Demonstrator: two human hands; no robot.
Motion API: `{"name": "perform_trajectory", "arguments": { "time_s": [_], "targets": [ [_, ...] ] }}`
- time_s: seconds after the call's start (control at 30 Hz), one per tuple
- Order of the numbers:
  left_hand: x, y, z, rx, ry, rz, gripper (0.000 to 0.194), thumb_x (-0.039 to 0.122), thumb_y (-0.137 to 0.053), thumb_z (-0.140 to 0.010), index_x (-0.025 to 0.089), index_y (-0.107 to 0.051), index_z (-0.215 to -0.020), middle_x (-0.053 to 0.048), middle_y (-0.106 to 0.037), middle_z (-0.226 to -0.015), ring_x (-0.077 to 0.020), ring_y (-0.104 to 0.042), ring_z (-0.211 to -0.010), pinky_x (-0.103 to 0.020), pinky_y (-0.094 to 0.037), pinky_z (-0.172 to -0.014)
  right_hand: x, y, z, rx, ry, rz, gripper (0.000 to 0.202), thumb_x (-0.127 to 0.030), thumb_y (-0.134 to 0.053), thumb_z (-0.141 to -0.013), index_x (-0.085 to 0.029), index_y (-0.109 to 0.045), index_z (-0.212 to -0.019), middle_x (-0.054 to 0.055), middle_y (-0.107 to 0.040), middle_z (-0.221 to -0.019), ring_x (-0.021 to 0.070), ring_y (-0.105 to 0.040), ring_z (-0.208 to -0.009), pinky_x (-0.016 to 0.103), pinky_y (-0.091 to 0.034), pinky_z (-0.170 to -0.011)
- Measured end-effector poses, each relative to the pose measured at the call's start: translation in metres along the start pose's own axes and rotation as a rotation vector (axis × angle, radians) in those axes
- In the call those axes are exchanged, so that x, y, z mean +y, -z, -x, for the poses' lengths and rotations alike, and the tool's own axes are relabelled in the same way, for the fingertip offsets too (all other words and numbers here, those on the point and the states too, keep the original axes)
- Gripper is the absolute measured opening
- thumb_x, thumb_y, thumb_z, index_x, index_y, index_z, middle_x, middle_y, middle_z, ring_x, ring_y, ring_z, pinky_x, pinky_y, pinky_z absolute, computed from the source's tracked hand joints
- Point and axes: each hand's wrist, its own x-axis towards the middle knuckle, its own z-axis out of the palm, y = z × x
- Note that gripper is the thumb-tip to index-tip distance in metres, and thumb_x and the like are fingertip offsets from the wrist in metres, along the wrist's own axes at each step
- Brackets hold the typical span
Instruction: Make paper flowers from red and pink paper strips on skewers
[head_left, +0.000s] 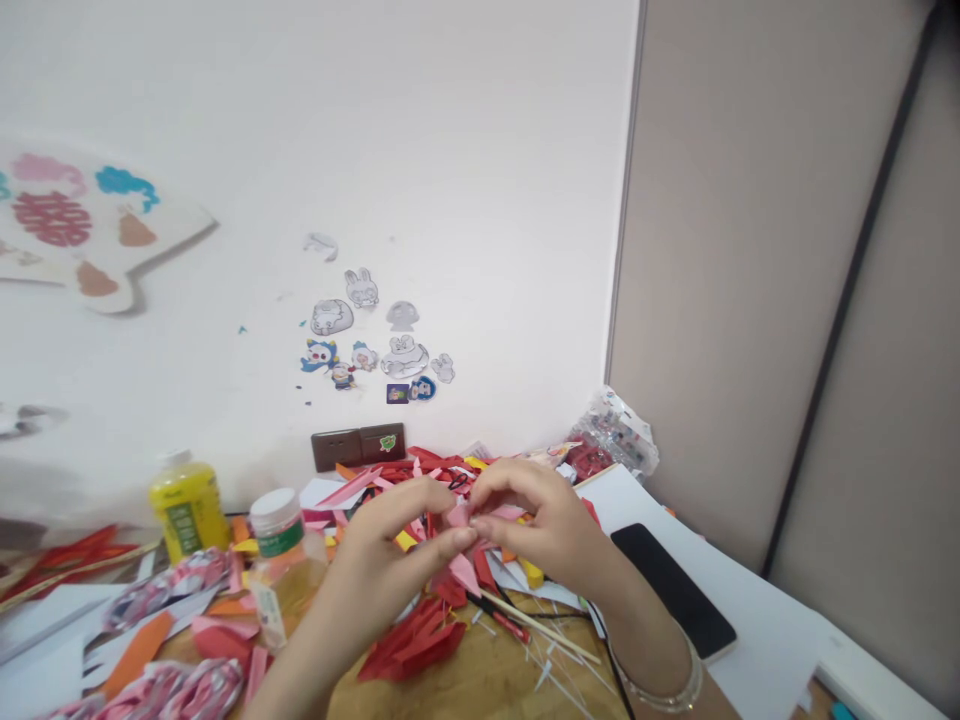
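Left hand (pixel 409 535): curled, gripping a small pink paper piece (pixel 460 515)
Right hand (pixel 536 515): curled, gripping it too
Location: left of the flat black smartphone (pixel 671 588)
Under smartphone: white paper sheet (pixel 765 640)

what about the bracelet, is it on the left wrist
No, the bracelet circles the forearm just behind the right hand, while the left hand has none in view.

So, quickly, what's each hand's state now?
Left hand: curled, fingertips at pink paper; firm grip unclear.
Right hand: curled, fingertips at the same paper; grip unclear.
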Motion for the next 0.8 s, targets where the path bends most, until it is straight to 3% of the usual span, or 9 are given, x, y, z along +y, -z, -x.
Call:
{"name": "perform_trajectory", "arguments": {
  "time_s": [0.1,0.3,0.67,0.8],
  "targets": [
    [-0.004,-0.002,-0.002,-0.050,0.100,0.020,0.018,0.033,-0.061,-0.075,0.021,-0.062,-0.062,0.001,-0.064,-0.060,-0.0161,-0.059,-0.059,-0.025,-0.044,-0.058,0.005,0.001,0.000,-0.055,-0.230,-0.170,0.004,-0.017,-0.062,-0.078,-0.019,-0.059,-0.081,0.000,-0.061,-0.080,0.0132,-0.060,-0.074,0.023,-0.050,-0.066],
    [-0.011,-0.007,-0.003,-0.090,0.146,-0.014,0.026,0.034,-0.060,-0.074,0.020,-0.053,-0.053,0.004,-0.055,-0.054,-0.0136,-0.051,-0.054,-0.022,-0.039,-0.053,0.017,-0.003,-0.002,-0.048,-0.342,-0.087,0.009,-0.010,-0.063,-0.071,-0.018,-0.059,-0.068,-0.003,-0.058,-0.068,0.0115,-0.055,-0.063,0.020,-0.043,-0.055],
    [-0.026,-0.003,-0.001,-0.159,0.224,0.012,0.032,0.037,-0.057,-0.074,0.019,-0.045,-0.052,0.005,-0.045,-0.052,-0.0116,-0.043,-0.054,-0.021,-0.033,-0.051,0.011,-0.013,-0.002,0.023,-0.296,0.131,0.012,-0.008,-0.059,-0.071,-0.018,-0.058,-0.065,-0.005,-0.055,-0.061,0.0091,-0.049,-0.056,0.018,-0.035,-0.051],
    [-0.027,-0.003,0.000,-0.161,0.336,0.135,0.032,0.041,-0.057,-0.073,0.020,-0.042,-0.054,0.008,-0.038,-0.048,-0.0088,-0.036,-0.043,-0.019,-0.026,-0.042,0.013,-0.016,-0.002,0.035,-0.236,0.125,0.013,-0.006,-0.060,-0.071,-0.018,-0.058,-0.066,-0.005,-0.057,-0.064,0.0090,-0.052,-0.061,0.017,-0.036,-0.055]
  ]
}}
